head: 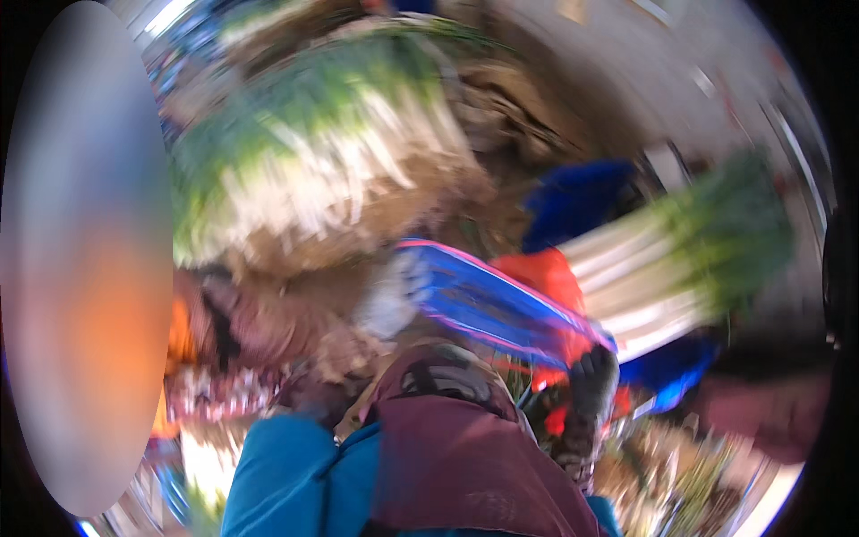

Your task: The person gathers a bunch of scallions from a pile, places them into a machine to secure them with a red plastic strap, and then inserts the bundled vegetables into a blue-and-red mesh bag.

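Note:
The view is strongly blurred. My right hand (594, 379), in a dark glove, grips the right end of a blue plastic band or bag with pink edges (496, 302). At its left end is a pale blurred shape (392, 295), perhaps my left hand in a light glove; its hold cannot be made out. Beyond my right hand, a bundle of leeks or large green onions (644, 275) lies with its white stalks towards me and leaves to the right. Red plastic (550, 275) shows between the band and the bundle.
A large pile of leeks or green onions (335, 141) rises at the upper left, with brown sacking (510, 107) beside it. Blue material (577, 198) lies behind the bundle. More stalks (211, 463) are at the lower left and loose plant scraps (651, 470) at the lower right.

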Tool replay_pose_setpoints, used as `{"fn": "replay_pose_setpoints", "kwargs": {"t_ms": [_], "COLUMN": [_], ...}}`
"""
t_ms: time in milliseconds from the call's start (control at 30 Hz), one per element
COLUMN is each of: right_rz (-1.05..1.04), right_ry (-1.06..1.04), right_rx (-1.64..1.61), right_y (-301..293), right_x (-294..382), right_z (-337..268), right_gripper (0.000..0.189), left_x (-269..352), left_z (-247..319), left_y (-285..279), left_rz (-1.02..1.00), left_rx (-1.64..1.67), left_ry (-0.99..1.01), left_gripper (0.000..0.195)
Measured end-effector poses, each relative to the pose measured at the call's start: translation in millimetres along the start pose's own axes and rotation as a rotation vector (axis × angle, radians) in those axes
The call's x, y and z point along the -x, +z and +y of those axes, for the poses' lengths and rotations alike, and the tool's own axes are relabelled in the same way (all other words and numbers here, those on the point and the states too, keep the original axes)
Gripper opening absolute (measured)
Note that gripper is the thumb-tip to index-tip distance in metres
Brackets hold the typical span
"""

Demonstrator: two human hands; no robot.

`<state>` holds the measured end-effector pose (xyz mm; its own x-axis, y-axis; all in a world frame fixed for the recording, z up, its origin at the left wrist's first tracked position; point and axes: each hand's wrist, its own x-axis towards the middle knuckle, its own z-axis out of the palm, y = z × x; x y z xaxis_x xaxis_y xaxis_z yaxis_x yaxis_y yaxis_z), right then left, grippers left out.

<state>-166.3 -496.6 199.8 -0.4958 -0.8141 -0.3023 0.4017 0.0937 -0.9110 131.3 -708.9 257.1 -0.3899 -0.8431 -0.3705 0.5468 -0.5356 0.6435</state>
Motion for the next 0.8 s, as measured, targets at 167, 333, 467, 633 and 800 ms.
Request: {"fn": "replay_pose_setpoints", "kwargs": {"t_ms": [167,333,467,633,800], "right_rz": [-0.158,0.13,0.554,0.667,0.454], "right_ry": [-0.225,-0.081,0.316,0.655,0.618], "right_rx": [0.443,0.015,-0.768,-0.776,-0.38], "right_y": [98.8,-43.0,-46.4,-121.6,-145.7], "right_x": [-3.7,27.1,41.7,52.4,14.9], "right_z": [40.1,48.1,84.7,228.7,341.2], "right_gripper": [0.018,0.024,0.037,0.026,0.026], "left_x": [-13.9,-59.5,-82.5,-172.5,-288.6], "left_z": [-1.6,-12.7,-60.5,-154.0,-234.2], "left_y": [55.2,49.3,6.7,-70.4,-210.9], "left_rz": [-0.198,-0.034,-0.078,-0.054,-0.042], "left_rx": [-0.677,-0.5,-0.686,-1.019,-1.747], "left_ry": [0.046,-0.1,-0.246,-0.466,-0.025], "left_gripper": [0.029,0.025,0.019,0.022,0.053]}}
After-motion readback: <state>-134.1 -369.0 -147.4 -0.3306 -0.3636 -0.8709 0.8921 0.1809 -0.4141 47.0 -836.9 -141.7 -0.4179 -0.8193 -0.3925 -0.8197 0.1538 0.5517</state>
